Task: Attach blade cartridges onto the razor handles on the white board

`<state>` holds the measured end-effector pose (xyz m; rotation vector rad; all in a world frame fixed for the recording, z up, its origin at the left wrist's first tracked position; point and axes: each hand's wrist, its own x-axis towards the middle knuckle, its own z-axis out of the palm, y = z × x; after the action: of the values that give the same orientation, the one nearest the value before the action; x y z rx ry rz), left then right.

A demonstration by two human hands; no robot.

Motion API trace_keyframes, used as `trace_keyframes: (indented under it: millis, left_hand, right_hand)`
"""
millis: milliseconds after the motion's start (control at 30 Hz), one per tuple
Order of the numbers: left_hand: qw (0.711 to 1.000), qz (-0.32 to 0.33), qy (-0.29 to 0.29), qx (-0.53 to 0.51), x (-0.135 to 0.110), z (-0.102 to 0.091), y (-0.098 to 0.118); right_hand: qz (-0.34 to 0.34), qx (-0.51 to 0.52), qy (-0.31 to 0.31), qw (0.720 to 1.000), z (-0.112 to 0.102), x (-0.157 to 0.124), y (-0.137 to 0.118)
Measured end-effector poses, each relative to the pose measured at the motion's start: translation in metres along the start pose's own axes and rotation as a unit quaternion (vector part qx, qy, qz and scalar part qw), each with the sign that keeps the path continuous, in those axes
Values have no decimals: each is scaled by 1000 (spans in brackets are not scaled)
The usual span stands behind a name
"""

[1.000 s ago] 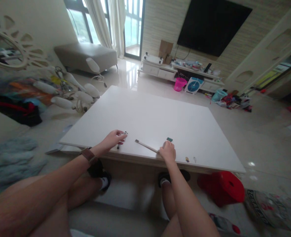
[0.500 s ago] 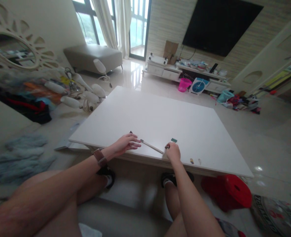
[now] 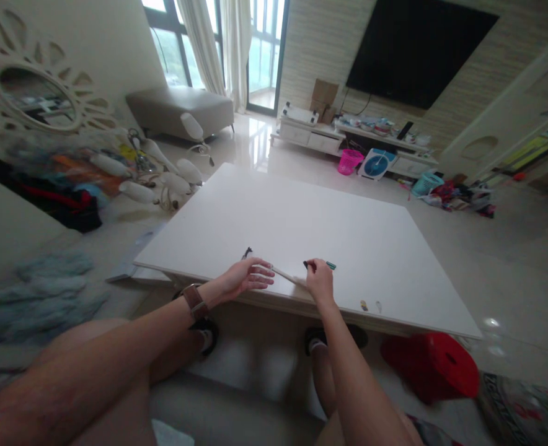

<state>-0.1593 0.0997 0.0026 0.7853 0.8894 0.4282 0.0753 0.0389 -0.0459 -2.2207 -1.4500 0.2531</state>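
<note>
My left hand (image 3: 248,275) is open at the near edge of a white table (image 3: 297,217), its fingers stretched toward one end of a thin pale stick (image 3: 284,274). The stick lies slantwise between my hands; whether the left fingertips touch it I cannot tell. My right hand (image 3: 320,282) is closed in a pinch on a small dark object (image 3: 306,264), mostly hidden by the fingers. Just behind that hand lies a small green bar (image 3: 331,265). A small black and silver piece (image 3: 247,253) rests beyond my left hand.
A small yellow piece (image 3: 364,305) and a small clear piece (image 3: 379,306) lie near the table's front edge. A red stool (image 3: 441,365) stands by the near right corner. A lamp with several white shades (image 3: 176,181) is at the left.
My right hand has turned and moved slightly left and up with the small dark object. My left hand has shifted a little right, closer to the stick's end.
</note>
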Motion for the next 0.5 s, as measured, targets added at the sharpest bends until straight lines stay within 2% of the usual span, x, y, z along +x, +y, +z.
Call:
trace_keyframes:
  millis: [33, 100, 200, 300, 500]
  left_hand:
    - [1000, 0, 1, 2, 0, 0, 0]
    - [1000, 3, -1, 7, -1, 0, 1]
    - [1000, 13, -11, 16, 1, -2, -1]
    - [1000, 16, -25, 9, 4, -6, -6]
    - [1000, 0, -23, -1, 6, -5, -11]
  right_hand:
    - [-29, 26, 9, 999, -2, -1, -15]
    - [-131, 130, 51, 982, -8, -6, -44]
    - [-230, 180, 47, 955, -16, -16, -76]
    - [-257, 181, 13, 949, -16, -22, -87]
    - [-259, 169, -21, 951, -11, -20, -77]
